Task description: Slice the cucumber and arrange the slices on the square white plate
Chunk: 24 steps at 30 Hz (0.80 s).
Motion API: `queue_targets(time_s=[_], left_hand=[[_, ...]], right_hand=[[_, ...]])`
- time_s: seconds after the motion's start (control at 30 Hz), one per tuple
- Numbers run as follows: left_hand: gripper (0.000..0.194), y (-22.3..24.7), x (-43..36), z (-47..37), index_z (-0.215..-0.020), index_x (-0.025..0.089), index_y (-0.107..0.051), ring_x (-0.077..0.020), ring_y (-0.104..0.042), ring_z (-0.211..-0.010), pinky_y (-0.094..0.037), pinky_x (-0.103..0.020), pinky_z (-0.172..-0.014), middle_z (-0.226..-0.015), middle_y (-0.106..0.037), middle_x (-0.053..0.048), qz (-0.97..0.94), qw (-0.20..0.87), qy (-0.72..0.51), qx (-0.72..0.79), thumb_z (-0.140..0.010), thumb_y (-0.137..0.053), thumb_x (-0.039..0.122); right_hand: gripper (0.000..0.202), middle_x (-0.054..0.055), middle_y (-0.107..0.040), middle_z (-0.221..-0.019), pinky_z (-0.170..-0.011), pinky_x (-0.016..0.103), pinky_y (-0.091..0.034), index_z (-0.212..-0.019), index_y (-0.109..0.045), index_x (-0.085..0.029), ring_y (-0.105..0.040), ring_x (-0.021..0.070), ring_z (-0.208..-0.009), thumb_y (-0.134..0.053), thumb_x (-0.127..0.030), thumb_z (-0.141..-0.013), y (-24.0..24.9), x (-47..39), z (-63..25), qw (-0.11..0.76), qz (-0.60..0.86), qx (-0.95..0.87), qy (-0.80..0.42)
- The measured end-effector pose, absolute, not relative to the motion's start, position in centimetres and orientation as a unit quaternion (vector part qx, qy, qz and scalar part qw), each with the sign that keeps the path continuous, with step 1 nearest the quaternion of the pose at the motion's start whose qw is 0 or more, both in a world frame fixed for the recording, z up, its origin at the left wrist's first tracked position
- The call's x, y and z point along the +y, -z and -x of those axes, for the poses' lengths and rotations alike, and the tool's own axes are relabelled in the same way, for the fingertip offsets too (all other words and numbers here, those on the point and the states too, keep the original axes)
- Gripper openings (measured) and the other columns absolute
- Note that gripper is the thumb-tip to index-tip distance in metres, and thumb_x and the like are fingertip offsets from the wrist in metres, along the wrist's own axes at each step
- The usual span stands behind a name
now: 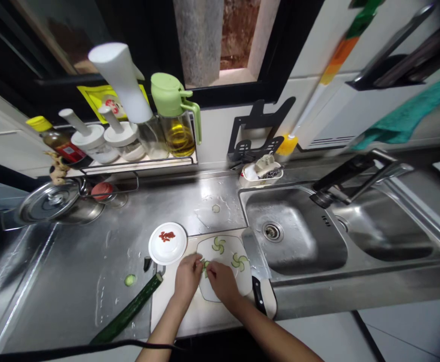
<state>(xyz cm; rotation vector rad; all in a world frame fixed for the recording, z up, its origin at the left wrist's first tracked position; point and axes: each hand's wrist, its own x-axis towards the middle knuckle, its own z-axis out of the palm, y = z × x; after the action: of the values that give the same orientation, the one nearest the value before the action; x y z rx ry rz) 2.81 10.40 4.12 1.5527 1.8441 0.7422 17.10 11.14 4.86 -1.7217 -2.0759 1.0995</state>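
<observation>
Over the left part of a white square plate (225, 251), my left hand (187, 275) and my right hand (223, 284) meet with fingertips pinched on thin green-edged cucumber slices (205, 265). The fingers partly cover these slices. Two pinwheels of cucumber slices lie on the plate, one cucumber pinwheel (218, 245) at the back and another cucumber pinwheel (239, 261) at the right. Beneath the plate is a pale cutting board (178, 322). A cleaver (255, 251) with a black handle rests along the plate's right side. Left of my hands lies a cut cucumber (129, 311).
A small white plate (176, 246) with red bits stands behind my left hand. A cucumber end slice (129, 280) lies on the steel counter (80, 271). To the right is a double sink (295, 231) with a faucet (351, 186). Bottles and jars fill a rack (140, 166) at the back.
</observation>
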Motion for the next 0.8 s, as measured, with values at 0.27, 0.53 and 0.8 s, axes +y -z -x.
queue_targets(time_s=[0.27,0.53,0.8], left_hand=[[0.022,-3.65,10.30,-2.92,-0.098,0.019,-0.066,-0.0202,-0.061,-0.084,-0.049,-0.034,-0.079,-0.086,-0.067,-0.006,-0.638,0.254,-0.248,0.683,-0.083,-0.050,0.017],[0.015,-3.80,10.28,-2.91,-0.085,0.019,-0.063,-0.0180,-0.058,-0.081,-0.047,-0.031,-0.075,-0.084,-0.061,-0.005,-0.645,0.258,-0.244,0.677,-0.084,-0.048,0.016],[0.019,-3.88,10.37,-2.84,-0.081,0.019,-0.066,-0.0172,-0.059,-0.080,-0.047,-0.030,-0.075,-0.082,-0.061,-0.006,-0.646,0.255,-0.235,0.680,-0.085,-0.048,0.019]], right_hand=[[0.019,0.003,-0.064,-0.079,-0.075,0.027,-0.035,-0.078,-0.061,-0.019,-0.055,0.0181,-0.080,-0.045,-0.011,-0.086,-4.65,11.03,-16.64,0.088,0.584,-0.734,-0.335],[0.019,0.005,-0.063,-0.086,-0.083,0.031,-0.034,-0.084,-0.061,-0.018,-0.052,0.0208,-0.089,-0.044,-0.010,-0.087,-4.33,10.74,-16.41,0.079,0.578,-0.755,-0.300],[0.017,0.005,-0.063,-0.086,-0.081,0.032,-0.034,-0.084,-0.060,-0.018,-0.051,0.0211,-0.087,-0.045,-0.010,-0.087,-4.44,10.77,-16.36,0.078,0.576,-0.764,-0.282]])
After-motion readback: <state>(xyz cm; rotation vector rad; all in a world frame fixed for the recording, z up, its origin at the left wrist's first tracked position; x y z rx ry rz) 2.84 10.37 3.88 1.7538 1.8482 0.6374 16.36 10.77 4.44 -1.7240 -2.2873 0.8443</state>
